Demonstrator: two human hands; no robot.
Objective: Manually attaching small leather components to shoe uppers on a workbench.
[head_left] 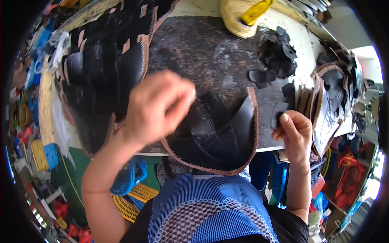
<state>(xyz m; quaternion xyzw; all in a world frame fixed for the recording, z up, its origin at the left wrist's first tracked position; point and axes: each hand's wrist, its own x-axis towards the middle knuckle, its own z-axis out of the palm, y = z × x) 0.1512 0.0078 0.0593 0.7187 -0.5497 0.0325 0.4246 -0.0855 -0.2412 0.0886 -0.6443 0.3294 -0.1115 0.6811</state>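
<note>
A black leather shoe upper with a brown, zigzag-trimmed edge lies at the near side of the worktable, partly over its edge. Above its left part, my left hand is raised with fingers curled in; it is blurred, and its fingertips are hidden. To the right of the upper, my right hand pinches a small black leather piece between thumb and fingers. Farther back lies a heap of similar small black pieces.
Stacked black uppers cover the table's left side. More uppers lie at the right edge. A yellow-handled tool rests on a cream roll at the back. Below the table are blue and yellow baskets.
</note>
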